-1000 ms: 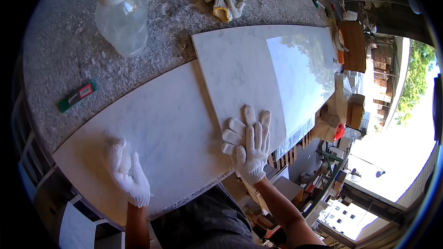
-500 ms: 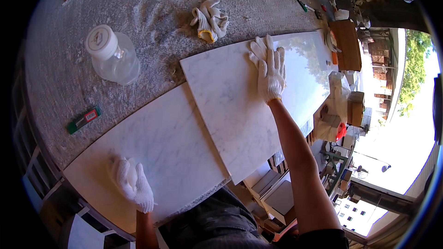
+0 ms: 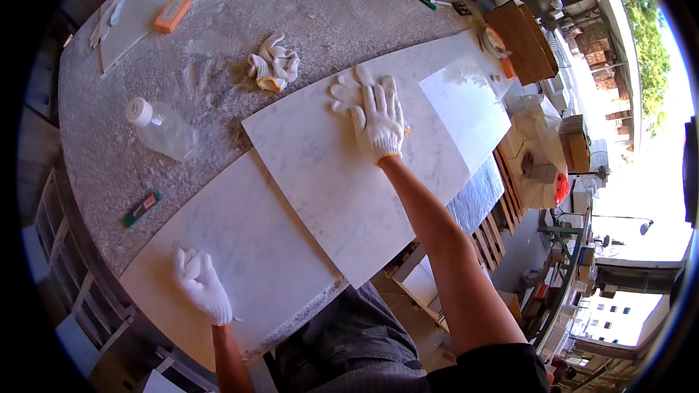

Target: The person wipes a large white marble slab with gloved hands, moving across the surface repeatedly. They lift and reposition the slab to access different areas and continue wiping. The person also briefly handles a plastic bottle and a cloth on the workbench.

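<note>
Two pale marble slabs lie on a speckled stone bench; the upper slab overlaps the lower slab. My right hand, in a white glove, is stretched out and pressed flat on a white cloth near the far edge of the upper slab. My left hand, also gloved, rests flat on the near left part of the lower slab and holds nothing. The right end of the upper slab looks glossy.
A clear plastic bottle with a white cap lies left of the slabs, with a green and red cutter nearer the edge. Crumpled gloves, an orange block, pens and a wooden box sit farther back.
My right hand has slid with the cloth from the near edge of the upper slab to its far edge. My left hand has stayed on the lower slab.
</note>
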{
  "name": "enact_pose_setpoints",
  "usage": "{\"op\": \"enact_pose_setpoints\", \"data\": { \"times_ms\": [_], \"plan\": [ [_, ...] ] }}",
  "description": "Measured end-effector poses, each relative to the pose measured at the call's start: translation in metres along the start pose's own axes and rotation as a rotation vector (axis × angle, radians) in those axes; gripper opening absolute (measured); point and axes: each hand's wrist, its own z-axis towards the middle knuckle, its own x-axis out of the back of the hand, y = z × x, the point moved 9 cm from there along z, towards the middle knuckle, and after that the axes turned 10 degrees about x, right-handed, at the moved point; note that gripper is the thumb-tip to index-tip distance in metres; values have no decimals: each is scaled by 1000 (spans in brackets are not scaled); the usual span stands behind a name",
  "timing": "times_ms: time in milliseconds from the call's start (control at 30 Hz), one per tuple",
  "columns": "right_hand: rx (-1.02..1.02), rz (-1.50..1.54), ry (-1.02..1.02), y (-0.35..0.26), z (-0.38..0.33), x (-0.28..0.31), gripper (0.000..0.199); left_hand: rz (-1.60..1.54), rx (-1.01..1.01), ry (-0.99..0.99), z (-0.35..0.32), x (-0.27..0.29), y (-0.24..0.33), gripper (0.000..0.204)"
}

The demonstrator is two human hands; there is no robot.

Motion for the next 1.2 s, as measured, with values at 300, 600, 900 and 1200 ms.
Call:
{"op": "enact_pose_setpoints", "data": {
  "times_ms": [300, 600, 900, 1200],
  "plan": [
    [249, 290, 24, -36, -71, 44, 57, -31, 169, 121, 5, 10, -7, 18],
    [352, 240, -57, 49, -56, 40, 59, 71, 387, 51, 1, 9, -20, 16],
    [14, -23, -153, 213, -34, -8, 61, 267, 466, -8, 9, 13, 15, 19],
    [-64, 73, -140, 222, -20, -9, 61, 482, 617, -119, 5, 12, -1, 26]
  ]
}}
